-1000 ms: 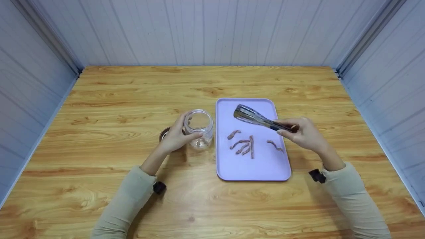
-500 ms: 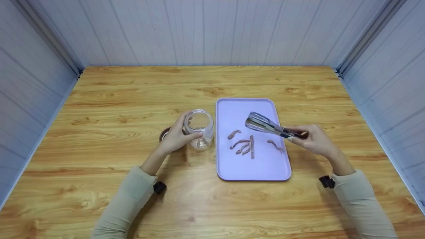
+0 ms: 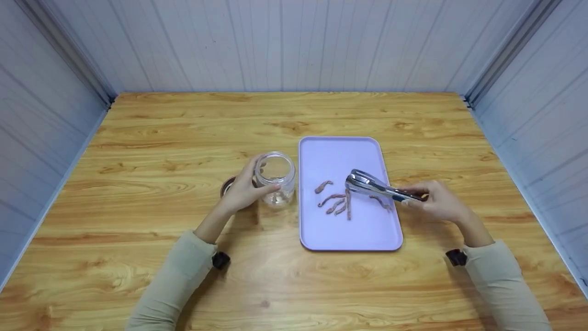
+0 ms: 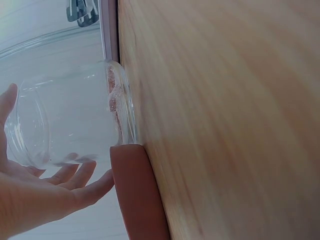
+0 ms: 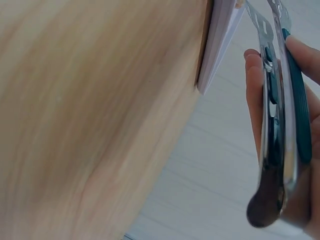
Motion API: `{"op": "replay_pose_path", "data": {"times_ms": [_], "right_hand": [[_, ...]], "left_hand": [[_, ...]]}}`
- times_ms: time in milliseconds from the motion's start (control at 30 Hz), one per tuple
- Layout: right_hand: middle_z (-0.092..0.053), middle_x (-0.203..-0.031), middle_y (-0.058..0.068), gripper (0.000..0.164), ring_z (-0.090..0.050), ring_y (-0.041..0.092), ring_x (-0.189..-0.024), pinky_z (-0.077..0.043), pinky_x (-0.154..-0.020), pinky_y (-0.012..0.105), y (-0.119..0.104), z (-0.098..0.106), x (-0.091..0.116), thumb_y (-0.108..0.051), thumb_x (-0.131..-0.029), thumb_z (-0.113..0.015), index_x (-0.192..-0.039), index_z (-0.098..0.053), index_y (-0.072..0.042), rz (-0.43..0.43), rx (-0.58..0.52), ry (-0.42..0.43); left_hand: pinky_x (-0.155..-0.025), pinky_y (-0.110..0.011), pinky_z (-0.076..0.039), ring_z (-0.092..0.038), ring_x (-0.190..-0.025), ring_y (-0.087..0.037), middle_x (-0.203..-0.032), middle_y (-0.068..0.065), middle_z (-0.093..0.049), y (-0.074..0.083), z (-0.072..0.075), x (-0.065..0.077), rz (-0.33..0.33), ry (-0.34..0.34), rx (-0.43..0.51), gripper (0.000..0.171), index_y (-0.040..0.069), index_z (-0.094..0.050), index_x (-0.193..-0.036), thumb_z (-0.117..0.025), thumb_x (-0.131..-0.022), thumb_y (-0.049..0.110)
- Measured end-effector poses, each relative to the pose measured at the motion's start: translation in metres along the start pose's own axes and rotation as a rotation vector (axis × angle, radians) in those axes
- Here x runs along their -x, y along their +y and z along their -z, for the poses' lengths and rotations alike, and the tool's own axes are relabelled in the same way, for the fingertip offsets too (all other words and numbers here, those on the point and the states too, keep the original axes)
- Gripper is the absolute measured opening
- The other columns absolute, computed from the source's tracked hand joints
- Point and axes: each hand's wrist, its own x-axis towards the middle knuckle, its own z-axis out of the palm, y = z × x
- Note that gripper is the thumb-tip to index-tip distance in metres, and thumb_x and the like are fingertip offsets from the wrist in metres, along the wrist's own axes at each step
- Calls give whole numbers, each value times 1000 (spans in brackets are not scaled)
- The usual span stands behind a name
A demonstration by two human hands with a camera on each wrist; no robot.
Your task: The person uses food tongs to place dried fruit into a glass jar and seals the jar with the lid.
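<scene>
My left hand (image 3: 241, 191) grips a clear jar (image 3: 281, 195) around its side, thumb at the front near the rim. The jar stands upright, its mouth uncovered. In the left wrist view, reddish-brown pieces (image 4: 113, 92) lie at its bottom. My right hand (image 3: 436, 202) holds metal tongs (image 3: 374, 185) by dark green grips (image 5: 297, 100). The tongs' tips overlap the top of a straight brown strip (image 3: 349, 209) on a lilac tray (image 3: 340, 239). Nothing shows between the tips. Several twisted brown strips (image 3: 331, 197) lie in the tray's middle, and one strip (image 3: 380, 201) lies apart, partly under the tongs.
A reddish-brown lid (image 4: 137, 195) lies on the wooden table (image 3: 138, 202) left of the jar, mostly hidden behind the left hand in the head view. The tray stands just right of the jar. Pale panel walls (image 3: 285, 46) rise behind the table and at both sides.
My right hand has moved the tongs right and toward me, down from the tray's upper part to the strips. The left hand and the jar have stayed in place.
</scene>
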Motion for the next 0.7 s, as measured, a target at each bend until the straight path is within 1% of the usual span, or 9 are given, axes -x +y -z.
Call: {"op": "replay_pose_path", "data": {"times_ms": [100, 233, 500, 667, 700], "right_hand": [[-64, -85, 2, 26, -54, 17, -67, -45, -55, 24, 8, -2, 0, -4, -78, -65, -104, -65, -4, -18, -9, -13], [-65, -83, 1, 25, -54, 19, -66, -44, -54, 24, 11, -4, 1, -6, -78, -64, -104, -66, -6, -32, -52, -25], [-65, -83, 4, 24, -54, 18, -66, -45, -54, 24, 12, -6, 0, -5, -78, -64, -103, -66, -6, -39, -114, -34], [-65, -82, 4, 24, -53, 14, -66, -45, -54, 23, 11, -8, -1, -4, -78, -65, -102, -66, -4, -44, -118, -31], [-64, -82, 5, 24, -53, 13, -66, -45, -54, 23, 10, -8, 0, -3, -78, -65, -101, -66, -2, -36, -118, -31]], "left_hand": [[-95, -45, -27, -32, -119, -34, -130, -22, -34, 0, 0, 0, -1, -4, 14, 81, 13, -27, -135, -72, -72, 34], [-94, -45, -28, -30, -120, -34, -131, -21, -33, 0, 0, 2, 0, -13, 32, 81, 14, -26, -136, -72, -72, 35], [-95, -44, -27, -31, -120, -34, -131, -22, -34, -2, 0, 1, -10, -6, 31, 82, 14, -26, -136, -73, -72, 34], [-95, -44, -27, -31, -119, -35, -130, -23, -34, -2, -1, 0, -15, -4, 41, 81, 12, -27, -136, -73, -72, 30], [-95, -44, -28, -31, -119, -35, -130, -23, -34, -2, -1, 0, -15, -2, 42, 81, 12, -27, -136, -73, -72, 30]]}}
